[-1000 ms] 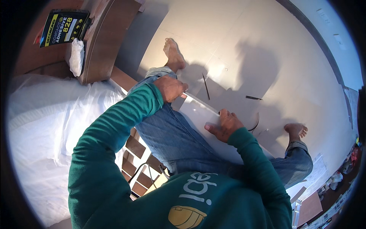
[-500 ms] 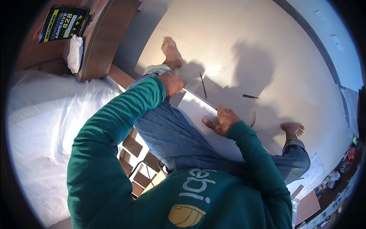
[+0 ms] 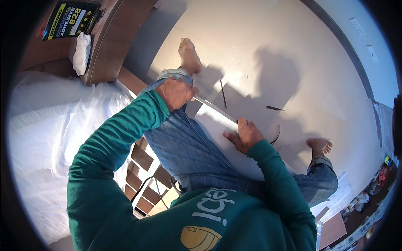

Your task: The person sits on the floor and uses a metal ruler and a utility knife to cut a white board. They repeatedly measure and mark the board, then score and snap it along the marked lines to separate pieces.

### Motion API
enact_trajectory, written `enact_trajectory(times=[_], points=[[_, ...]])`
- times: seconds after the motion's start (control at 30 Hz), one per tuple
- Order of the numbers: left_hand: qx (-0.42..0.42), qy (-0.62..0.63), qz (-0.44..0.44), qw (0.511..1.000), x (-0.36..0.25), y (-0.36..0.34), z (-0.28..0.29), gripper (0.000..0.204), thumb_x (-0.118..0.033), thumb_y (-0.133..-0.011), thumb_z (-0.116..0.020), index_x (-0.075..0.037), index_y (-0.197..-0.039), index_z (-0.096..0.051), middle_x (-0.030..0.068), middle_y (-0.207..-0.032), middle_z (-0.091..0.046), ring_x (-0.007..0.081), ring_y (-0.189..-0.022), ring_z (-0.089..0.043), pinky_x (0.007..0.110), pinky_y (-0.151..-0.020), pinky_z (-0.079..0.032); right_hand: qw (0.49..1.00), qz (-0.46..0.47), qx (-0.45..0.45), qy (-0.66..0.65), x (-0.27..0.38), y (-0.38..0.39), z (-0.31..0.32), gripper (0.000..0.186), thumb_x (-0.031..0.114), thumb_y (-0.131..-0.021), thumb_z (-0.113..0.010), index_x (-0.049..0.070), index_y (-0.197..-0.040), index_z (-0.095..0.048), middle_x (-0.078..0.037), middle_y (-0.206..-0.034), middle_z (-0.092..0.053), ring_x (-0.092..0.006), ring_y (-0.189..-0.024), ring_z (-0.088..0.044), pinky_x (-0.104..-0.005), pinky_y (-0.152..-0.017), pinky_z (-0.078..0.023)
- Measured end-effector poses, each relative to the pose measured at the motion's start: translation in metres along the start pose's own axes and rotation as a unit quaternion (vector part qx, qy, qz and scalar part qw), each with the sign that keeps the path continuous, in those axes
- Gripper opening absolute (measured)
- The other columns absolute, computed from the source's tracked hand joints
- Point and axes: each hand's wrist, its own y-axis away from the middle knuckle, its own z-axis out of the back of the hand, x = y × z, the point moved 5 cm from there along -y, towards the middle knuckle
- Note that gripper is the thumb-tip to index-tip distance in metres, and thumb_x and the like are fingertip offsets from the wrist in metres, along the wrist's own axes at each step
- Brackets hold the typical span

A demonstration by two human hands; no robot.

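A white panel (image 3: pixel 217 133) lies between my legs, its long far edge slanting from my left knee toward the right. At the left end of that edge, my left hand (image 3: pixel 176 93) is closed, fingertips pinched on the rim. Farther right along the same edge is my right hand (image 3: pixel 248 134), its fingers curled over the rim and its thumb resting apart on the panel's face. A small dark bit shows at its fingertips, too small to name. Just right of this hand, a thin curved brown strip (image 3: pixel 277 134) stands out past the panel.
Beyond the panel, a thin dark rod (image 3: pixel 223 94) and a short dark tool (image 3: pixel 274 108) lie on the pale floor (image 3: pixel 234 37). At left are a brown cabinet (image 3: pixel 115 42), a black adhesive package (image 3: pixel 69 21), a white wrapped bundle (image 3: pixel 81 54) and plastic sheeting (image 3: pixel 46 125).
My left hand has drawn a little left and back toward me, with its forearm lower. My right hand stays at about the same spot on the edge. The view has shifted slightly.
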Motion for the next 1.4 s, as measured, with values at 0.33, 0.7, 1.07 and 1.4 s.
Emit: enact_trajectory(times=[0.33, 0.7, 1.07, 1.4], points=[[0.047, 0.12, -0.015, 0.992, 0.016, -0.035, -0.027, 0.018, -0.025, -0.1, -0.061, -0.011, -0.105, -0.069, 0.0144, -0.106, -0.075, 0.0337, -0.104, -0.074, 0.054, -0.094, -0.056, 0.999, -0.018, 0.036, -0.022, -0.008, -0.011, 0.0, 0.068, 0.062, -0.102, -0.056, -0.005, -0.112, -0.053, -0.035, -0.105, -0.067, -0.0515, -0.104, -0.065, -0.0525, -0.093, -0.052], [-0.431, -0.075, 0.012, 0.899, -0.027, -0.027, 0.103, 0.053, -0.02, -0.09, -0.07, -0.023, -0.142, -0.064, 0.0171, -0.149, -0.058, 0.0403, -0.141, -0.052, 0.078, -0.115, -0.029, 0.979, -0.112, -0.151, -0.077, -0.026, -0.007, 0.013, 0.082, 0.074, -0.098, -0.055, -0.006, -0.11, -0.061, -0.026, -0.1, -0.071, -0.0383, -0.092, -0.068, -0.0463, -0.087, -0.053], [0.079, 0.113, -0.066, 0.988, -0.129, -0.032, -0.013, 0.053, -0.043, -0.107, -0.054, -0.016, -0.153, -0.051, 0.0095, -0.149, -0.059, 0.0337, -0.143, -0.052, 0.074, -0.116, -0.036, 0.823, -0.251, -0.404, -0.31, -0.166, 0.084, 0.104, 0.066, 0.067, -0.103, -0.054, 0.002, -0.088, -0.061, -0.003, -0.061, -0.049, -0.0194, -0.061, -0.049, -0.0371, -0.06, -0.045], [-0.085, -0.068, 0.172, 0.979, -0.017, 0.016, 0.044, 0.027, -0.021, -0.094, -0.065, -0.011, -0.116, -0.078, 0.0132, -0.136, -0.069, 0.0321, -0.126, -0.065, 0.063, -0.109, -0.044, 0.622, -0.236, -0.596, -0.45, -0.198, 0.277, 0.127, 0.056, 0.066, -0.103, -0.056, 0.014, -0.083, -0.049, 0.002, -0.07, -0.047, -0.0119, -0.053, -0.038, -0.0288, -0.048, -0.03]])
